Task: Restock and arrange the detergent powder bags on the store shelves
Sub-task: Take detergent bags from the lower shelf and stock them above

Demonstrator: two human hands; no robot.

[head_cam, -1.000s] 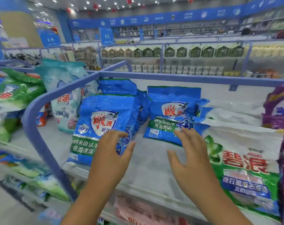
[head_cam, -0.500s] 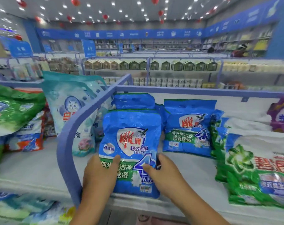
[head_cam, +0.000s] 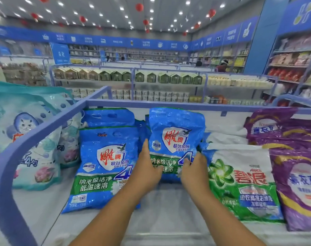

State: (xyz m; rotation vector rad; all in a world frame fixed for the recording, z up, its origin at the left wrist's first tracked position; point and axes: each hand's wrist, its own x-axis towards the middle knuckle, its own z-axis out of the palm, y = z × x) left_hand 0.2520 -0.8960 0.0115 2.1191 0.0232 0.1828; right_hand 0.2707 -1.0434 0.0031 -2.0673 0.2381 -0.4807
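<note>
A blue detergent powder bag (head_cam: 176, 134) with a red-and-white shield logo stands tilted up in the middle of the white shelf (head_cam: 169, 221). My left hand (head_cam: 147, 169) grips its lower left edge, thumb on the front. My right hand (head_cam: 193, 172) pinches its lower right edge with curled fingers. A matching blue bag (head_cam: 106, 167) leans just to the left, and another blue bag (head_cam: 108, 118) stands behind that one.
A green-and-white detergent bag (head_cam: 240, 180) lies right of my hands, with purple bags (head_cam: 296, 174) beyond it. Teal cat-logo bags (head_cam: 26, 139) sit left of the blue shelf divider rail (head_cam: 35, 137). More aisles and a few people are far behind.
My hands let go of the left blue bag, which now rests on the shelf, and moved right to take hold of the middle blue bag and raise it.
</note>
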